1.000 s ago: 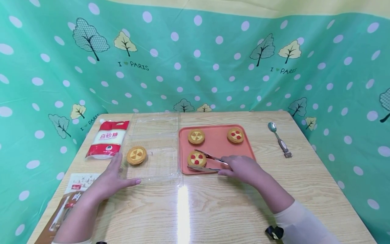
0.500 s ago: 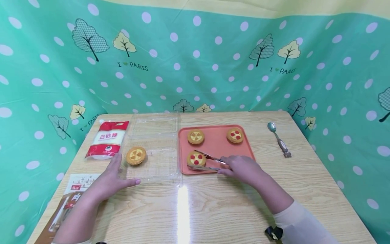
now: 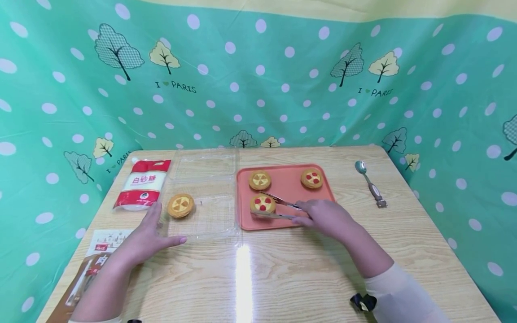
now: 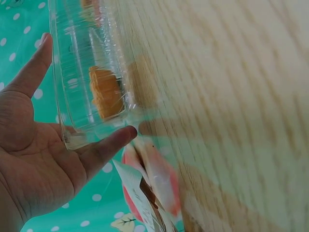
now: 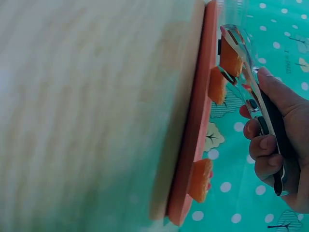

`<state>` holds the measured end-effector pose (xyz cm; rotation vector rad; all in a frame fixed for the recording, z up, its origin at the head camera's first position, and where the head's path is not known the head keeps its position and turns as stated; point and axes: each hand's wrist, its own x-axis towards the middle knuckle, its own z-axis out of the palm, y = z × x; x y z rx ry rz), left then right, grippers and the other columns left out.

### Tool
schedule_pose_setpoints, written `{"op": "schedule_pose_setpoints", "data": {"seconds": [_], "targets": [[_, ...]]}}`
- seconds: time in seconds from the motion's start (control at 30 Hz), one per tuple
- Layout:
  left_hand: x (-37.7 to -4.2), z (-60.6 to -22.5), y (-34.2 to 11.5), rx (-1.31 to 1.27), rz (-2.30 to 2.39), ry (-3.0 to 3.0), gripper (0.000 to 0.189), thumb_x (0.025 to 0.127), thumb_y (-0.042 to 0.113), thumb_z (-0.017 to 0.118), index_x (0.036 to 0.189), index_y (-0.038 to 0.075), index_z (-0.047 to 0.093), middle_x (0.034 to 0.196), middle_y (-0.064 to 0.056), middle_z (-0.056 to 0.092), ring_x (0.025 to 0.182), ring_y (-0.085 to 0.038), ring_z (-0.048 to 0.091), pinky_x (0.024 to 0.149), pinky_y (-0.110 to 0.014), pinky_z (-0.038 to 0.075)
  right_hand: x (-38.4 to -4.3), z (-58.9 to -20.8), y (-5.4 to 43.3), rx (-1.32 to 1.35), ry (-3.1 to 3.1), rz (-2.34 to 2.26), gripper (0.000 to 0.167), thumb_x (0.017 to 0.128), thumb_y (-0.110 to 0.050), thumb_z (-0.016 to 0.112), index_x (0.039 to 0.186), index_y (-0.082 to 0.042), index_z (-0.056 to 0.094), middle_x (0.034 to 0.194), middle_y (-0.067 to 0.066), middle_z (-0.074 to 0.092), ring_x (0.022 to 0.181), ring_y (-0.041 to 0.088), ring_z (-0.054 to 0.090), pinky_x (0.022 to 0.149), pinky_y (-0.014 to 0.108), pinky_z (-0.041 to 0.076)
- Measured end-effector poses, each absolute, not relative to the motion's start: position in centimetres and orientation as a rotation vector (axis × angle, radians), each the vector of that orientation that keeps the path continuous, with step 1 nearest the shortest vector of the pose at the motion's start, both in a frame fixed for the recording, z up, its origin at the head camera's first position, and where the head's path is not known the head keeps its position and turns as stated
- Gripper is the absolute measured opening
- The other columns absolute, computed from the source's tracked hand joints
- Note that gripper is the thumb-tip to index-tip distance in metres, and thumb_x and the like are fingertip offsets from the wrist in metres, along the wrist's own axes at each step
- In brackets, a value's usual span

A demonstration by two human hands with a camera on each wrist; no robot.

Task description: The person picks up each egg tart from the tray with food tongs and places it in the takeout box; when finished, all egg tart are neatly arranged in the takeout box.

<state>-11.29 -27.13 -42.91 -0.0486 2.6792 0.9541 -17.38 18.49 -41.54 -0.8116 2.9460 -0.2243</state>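
My right hand (image 3: 328,217) grips black-handled metal tongs (image 5: 273,116). Between the tongs' tips is a tart (image 3: 263,203) with red topping; in the right wrist view it stands a little off the pink tray (image 3: 295,197). Two more tarts lie on that tray: a tart with tan wedges (image 3: 260,180) and a red-topped tart (image 3: 312,178). My left hand (image 3: 143,240) spreads thumb and fingers at the near left corner of a clear plastic container (image 3: 214,220), fingertips right at its wall. One wedge-topped tart (image 3: 180,206) sits in the container's left side.
The container's clear lid (image 3: 206,166) lies folded back behind it. Left of it are a red and white sugar bag (image 3: 143,184) and a brown printed packet (image 3: 86,273). A spoon (image 3: 370,185) lies on the right. A patterned curtain (image 3: 258,89) surrounds the table.
The right hand and tongs have shifted slightly up and to the right in the head view, and the red-topped tart has come with them. The left hand holds its place.
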Motion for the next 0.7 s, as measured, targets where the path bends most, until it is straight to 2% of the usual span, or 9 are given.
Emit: {"op": "schedule_pose_setpoints", "data": {"seconds": [0.17, 0.3, 0.4, 0.7], "targets": [[-11.3, -42.9, -27.2, -0.049, 0.961, 2.677, 0.135, 0.073, 0.06, 0.078, 0.155, 0.014, -0.02, 0.162, -0.021, -0.019, 0.145, -0.054, -0.006, 0.107, -0.077, 0.011, -17.7, -40.3, 18.5, -0.8, 2.957, -0.231, 0.056, 0.092, -0.056, 0.059, 0.128, -0.014, 0.066, 0.109, 0.003, 0.073, 0.078, 0.011, 0.066, 0.071, 0.036, 0.057], [-11.3, -42.9, -27.1, -0.05, 0.963, 2.674, 0.135, 0.073, 0.06, 0.078, 0.155, 0.015, -0.02, 0.162, -0.021, -0.018, 0.145, -0.054, -0.006, 0.107, -0.077, 0.012, -18.1, -39.3, 18.3, -0.809, 2.973, -0.253, 0.054, 0.091, -0.056, 0.061, 0.125, -0.014, 0.068, 0.086, -0.003, 0.071, 0.059, 0.006, 0.053, 0.056, 0.027, 0.048], [-11.4, -42.9, -27.1, -0.051, 0.96, 2.673, 0.135, 0.073, 0.06, 0.078, 0.155, 0.015, -0.02, 0.162, -0.021, -0.019, 0.145, -0.054, -0.005, 0.107, -0.077, 0.012, -18.3, -38.7, 18.1, -0.859, 2.989, -0.273, 0.049, 0.091, -0.054, 0.062, 0.119, -0.014, 0.07, 0.075, -0.008, 0.065, 0.055, 0.005, 0.05, 0.052, 0.024, 0.044], [-11.3, -42.9, -27.0, -0.069, 0.927, 2.663, 0.135, 0.073, 0.063, 0.076, 0.155, 0.012, -0.019, 0.162, -0.02, -0.018, 0.146, -0.054, -0.004, 0.108, -0.076, 0.013, -18.6, -37.0, 16.5, -0.974, 3.009, -0.287, 0.051, 0.092, -0.056, 0.06, 0.121, -0.015, 0.068, 0.095, 0.0, 0.073, 0.074, 0.01, 0.065, 0.064, 0.033, 0.057]]}}
